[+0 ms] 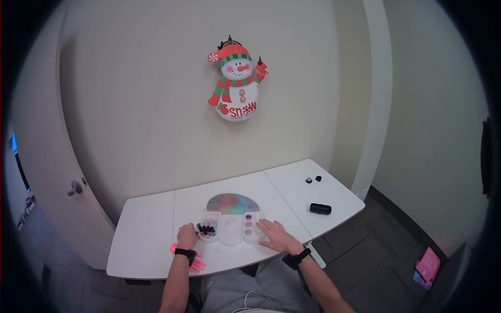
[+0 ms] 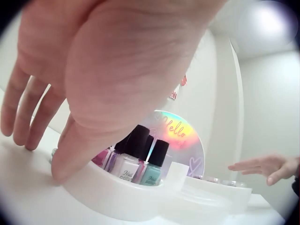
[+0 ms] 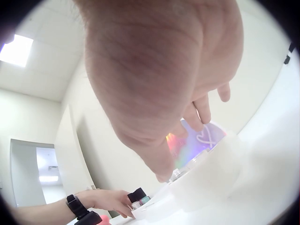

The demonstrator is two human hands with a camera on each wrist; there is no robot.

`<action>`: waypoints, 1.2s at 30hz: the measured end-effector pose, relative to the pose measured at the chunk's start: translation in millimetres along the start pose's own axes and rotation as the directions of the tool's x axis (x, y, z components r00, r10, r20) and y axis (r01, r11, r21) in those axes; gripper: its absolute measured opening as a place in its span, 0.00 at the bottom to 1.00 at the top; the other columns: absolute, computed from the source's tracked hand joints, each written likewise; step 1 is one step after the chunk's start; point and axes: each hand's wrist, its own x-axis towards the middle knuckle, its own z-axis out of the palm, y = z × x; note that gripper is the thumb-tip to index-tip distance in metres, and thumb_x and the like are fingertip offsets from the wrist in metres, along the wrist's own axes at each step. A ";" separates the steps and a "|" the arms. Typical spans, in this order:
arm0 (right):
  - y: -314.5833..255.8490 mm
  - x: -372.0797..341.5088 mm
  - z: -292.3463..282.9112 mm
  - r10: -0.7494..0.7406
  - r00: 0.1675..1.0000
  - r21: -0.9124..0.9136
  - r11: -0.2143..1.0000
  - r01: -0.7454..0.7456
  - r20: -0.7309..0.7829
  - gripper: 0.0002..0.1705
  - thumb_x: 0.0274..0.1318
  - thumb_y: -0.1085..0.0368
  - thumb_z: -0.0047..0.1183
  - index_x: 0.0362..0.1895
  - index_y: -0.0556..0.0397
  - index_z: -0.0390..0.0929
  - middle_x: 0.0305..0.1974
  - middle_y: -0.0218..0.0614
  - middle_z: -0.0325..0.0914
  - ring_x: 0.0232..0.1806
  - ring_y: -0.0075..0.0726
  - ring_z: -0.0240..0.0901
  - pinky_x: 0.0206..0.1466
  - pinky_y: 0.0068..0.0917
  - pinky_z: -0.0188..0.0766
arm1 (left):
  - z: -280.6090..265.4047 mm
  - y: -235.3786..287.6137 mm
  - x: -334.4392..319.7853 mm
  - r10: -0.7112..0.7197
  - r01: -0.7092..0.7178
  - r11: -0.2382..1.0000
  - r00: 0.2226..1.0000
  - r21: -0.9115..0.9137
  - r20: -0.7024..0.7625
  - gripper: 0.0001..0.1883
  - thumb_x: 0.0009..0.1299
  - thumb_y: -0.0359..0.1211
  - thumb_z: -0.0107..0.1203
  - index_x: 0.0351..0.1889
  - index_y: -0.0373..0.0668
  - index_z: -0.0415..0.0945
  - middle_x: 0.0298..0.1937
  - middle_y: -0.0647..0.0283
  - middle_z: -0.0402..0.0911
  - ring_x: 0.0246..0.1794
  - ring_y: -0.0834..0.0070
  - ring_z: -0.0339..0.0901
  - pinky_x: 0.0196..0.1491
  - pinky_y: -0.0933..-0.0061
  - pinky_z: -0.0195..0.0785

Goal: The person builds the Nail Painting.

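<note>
A white nail-polish tray (image 1: pixel 230 237) stands on the table, with an iridescent "Hello" panel (image 2: pixel 180 133) upright at its back. Its left compartment holds several black-capped nail polish bottles (image 1: pixel 206 229), among them a white one (image 2: pixel 126 167) and a teal one (image 2: pixel 152 174). Beside that compartment is my left hand (image 1: pixel 187 236), fingers pointing down at the tabletop and thumb at the tray's wall. My right hand (image 1: pixel 275 236) spreads its fingers over the right compartment's outer edge, near small round pots (image 1: pixel 248 225). No object shows in its grasp.
Bright pink finger-shaped pieces (image 1: pixel 198 265) lie under my left wrist at the table's front edge. A black case (image 1: pixel 320 208) and two small dark items (image 1: pixel 313 179) sit on the table's right section. A snowman sign (image 1: pixel 238 86) hangs on the wall behind.
</note>
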 end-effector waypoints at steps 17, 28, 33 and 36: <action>0.8 0.3 -6.8 0.061 0.997 0.117 0.992 -0.055 -0.048 0.48 0.75 0.42 0.56 0.86 0.55 0.55 0.82 0.55 0.60 0.86 0.58 0.54 0.86 0.64 0.46 | -43.0 190.0 -23.6 0.497 -0.491 0.751 0.861 -0.441 -0.112 0.16 0.62 0.33 0.72 0.46 0.33 0.89 0.39 0.45 0.91 0.43 0.48 0.90 0.51 0.56 0.83; 24.0 12.3 6.3 0.086 0.996 0.041 0.995 -0.087 0.038 0.43 0.75 0.45 0.57 0.84 0.52 0.62 0.85 0.49 0.59 0.87 0.54 0.53 0.83 0.68 0.51 | 8.4 226.6 -9.4 0.538 -0.534 0.823 0.842 -0.192 -0.037 0.11 0.74 0.35 0.66 0.48 0.43 0.93 0.45 0.45 0.90 0.48 0.44 0.87 0.55 0.49 0.81; 22.9 20.3 8.1 0.064 0.997 0.055 0.996 -0.067 0.047 0.39 0.77 0.43 0.53 0.81 0.51 0.66 0.84 0.47 0.62 0.87 0.53 0.54 0.84 0.68 0.50 | 13.0 218.4 -31.1 0.621 -0.620 0.784 0.783 0.021 -0.047 0.14 0.80 0.35 0.56 0.53 0.44 0.91 0.52 0.48 0.86 0.57 0.47 0.82 0.53 0.47 0.80; 6.2 21.7 -0.2 0.170 0.982 -0.013 0.985 -0.170 0.087 0.39 0.79 0.37 0.45 0.80 0.48 0.70 0.83 0.46 0.64 0.86 0.51 0.57 0.84 0.68 0.50 | 21.0 214.7 -37.6 0.676 -0.664 0.730 0.736 0.163 -0.032 0.20 0.75 0.33 0.57 0.64 0.46 0.85 0.62 0.48 0.80 0.64 0.51 0.78 0.54 0.48 0.79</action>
